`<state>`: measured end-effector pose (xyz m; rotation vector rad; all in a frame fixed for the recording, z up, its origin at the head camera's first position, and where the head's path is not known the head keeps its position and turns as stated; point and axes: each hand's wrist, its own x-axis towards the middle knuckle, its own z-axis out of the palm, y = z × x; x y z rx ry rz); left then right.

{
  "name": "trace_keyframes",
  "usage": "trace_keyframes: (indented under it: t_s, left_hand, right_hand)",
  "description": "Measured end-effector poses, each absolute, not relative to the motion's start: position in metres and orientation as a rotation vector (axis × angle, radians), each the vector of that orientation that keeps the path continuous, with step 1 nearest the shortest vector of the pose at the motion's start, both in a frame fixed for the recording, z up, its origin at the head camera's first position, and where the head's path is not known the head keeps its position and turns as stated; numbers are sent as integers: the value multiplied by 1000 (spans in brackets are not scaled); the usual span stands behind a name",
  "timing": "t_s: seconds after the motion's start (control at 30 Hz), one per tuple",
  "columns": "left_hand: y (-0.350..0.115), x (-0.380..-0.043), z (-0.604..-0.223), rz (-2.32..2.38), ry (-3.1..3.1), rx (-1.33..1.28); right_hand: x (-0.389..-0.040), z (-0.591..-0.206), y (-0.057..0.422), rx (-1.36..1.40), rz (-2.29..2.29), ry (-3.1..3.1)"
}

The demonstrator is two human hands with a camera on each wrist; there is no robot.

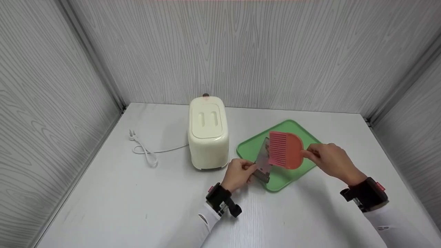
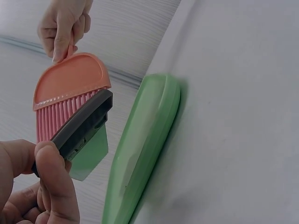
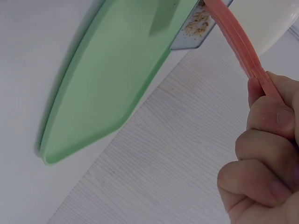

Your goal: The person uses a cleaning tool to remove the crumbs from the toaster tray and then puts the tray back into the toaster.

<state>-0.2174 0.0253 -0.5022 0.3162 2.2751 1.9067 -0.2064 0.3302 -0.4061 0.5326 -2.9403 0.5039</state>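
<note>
My left hand (image 1: 238,175) pinches the dark edge of a thin metallic crumb tray (image 1: 262,159) between thumb and fingers. The tray is tilted above a green serving tray (image 1: 303,129). Brown crumbs (image 3: 198,23) lie on its surface in the right wrist view. My right hand (image 1: 331,161) grips the short handle of an orange hand brush (image 1: 294,151) with pink bristles. Those bristles overlap the crumb tray's right side in the head view, and in the left wrist view they show right behind the dark edge (image 2: 86,123).
A cream toaster (image 1: 209,148) with its lid on stands left of the green tray. Its white cord (image 1: 148,153) and plug lie on the table (image 1: 120,203) further left. Grained panels (image 1: 258,55) enclose the back and both sides.
</note>
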Motion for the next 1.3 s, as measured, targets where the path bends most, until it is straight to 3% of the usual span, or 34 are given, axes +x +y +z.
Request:
trace_keyframes:
  t_s: [0.5,1.3]
  left_hand:
    - [24,-217,-503,1825,2330,356]
    - [28,-217,-503,1931,2208,293]
  right_hand:
    - [-212,-407,344,467,595,-2873]
    - [-173,-392,314,634,586,-2886]
